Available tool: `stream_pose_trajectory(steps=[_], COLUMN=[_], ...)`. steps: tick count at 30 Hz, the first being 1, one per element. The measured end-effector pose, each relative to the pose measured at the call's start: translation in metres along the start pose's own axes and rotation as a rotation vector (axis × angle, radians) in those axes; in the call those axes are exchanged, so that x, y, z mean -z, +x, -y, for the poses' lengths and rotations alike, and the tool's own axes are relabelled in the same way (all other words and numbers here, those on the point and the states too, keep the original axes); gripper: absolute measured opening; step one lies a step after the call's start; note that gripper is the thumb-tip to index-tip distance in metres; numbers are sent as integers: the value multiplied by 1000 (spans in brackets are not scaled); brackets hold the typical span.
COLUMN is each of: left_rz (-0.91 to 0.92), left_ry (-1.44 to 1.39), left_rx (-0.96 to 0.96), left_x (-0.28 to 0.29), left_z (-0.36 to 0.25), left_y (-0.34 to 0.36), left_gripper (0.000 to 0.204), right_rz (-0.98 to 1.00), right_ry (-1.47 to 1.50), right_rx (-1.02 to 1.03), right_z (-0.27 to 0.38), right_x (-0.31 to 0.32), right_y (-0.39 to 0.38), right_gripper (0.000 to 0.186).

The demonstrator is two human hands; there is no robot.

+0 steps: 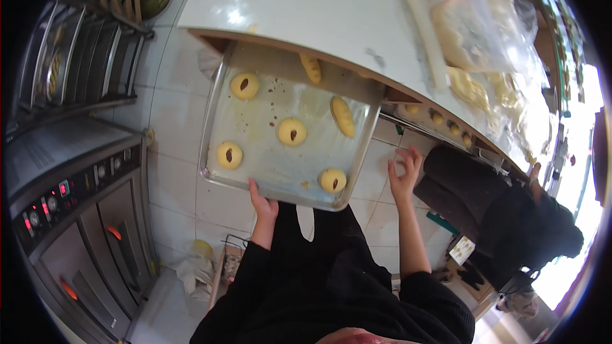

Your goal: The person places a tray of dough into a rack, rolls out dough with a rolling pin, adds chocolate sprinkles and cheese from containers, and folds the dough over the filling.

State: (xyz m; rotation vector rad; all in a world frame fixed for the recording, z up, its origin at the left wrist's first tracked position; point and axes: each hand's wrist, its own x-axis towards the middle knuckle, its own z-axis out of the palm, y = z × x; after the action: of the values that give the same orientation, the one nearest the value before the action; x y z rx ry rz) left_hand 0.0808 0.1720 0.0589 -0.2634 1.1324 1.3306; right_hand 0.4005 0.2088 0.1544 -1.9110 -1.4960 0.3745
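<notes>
My left hand (pixel 263 206) has its fingers clamped on the near rim of the baking tray (pixel 218 86). The tray's far edge is tucked under the white tabletop (pixel 319 6). It is thin sheet metal, stiff, greasy-looking and probably slick, so I judge it wants rim grips on both sides. Round and oblong pastries (pixel 292 132) lie loose on it, soft and fragile, likely to slide. My right hand (pixel 403 175) is just right of the tray, fingers apart, holding nothing.

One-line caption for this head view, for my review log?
Left hand holds a metal baking tray of small filled pastries under a white counter; right hand hangs free, fingers spread.
</notes>
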Motion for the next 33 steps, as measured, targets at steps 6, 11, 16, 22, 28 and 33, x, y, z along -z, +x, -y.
stream_pose_trajectory(steps=[6,11,16,22,28,33], left_rz=[132,87,-8,187,316,124], left_ry=[39,165,445,538,557,335], left_rx=[-92,123,113,328,385,398], left_x=[-101,-193,-261,-249,-212,-144], left_z=[17,8,5,-16,-57,-135], left_y=[59,77,82,107,80,97], left_gripper=[62,67,61,50,48,56], right_rz=[-89,-169,-222,-173,-111,189], right_ry=[-9,-29,8,98,184,367], right_rx=[-329,-517,-632,-598,-626,-465], right_z=[-7,3,26,48,51,30], right_x=[70,107,126,144,142,85], right_y=[-102,-175,-218,-218,-181,-90], right_gripper=[31,32,30,28,28,35])
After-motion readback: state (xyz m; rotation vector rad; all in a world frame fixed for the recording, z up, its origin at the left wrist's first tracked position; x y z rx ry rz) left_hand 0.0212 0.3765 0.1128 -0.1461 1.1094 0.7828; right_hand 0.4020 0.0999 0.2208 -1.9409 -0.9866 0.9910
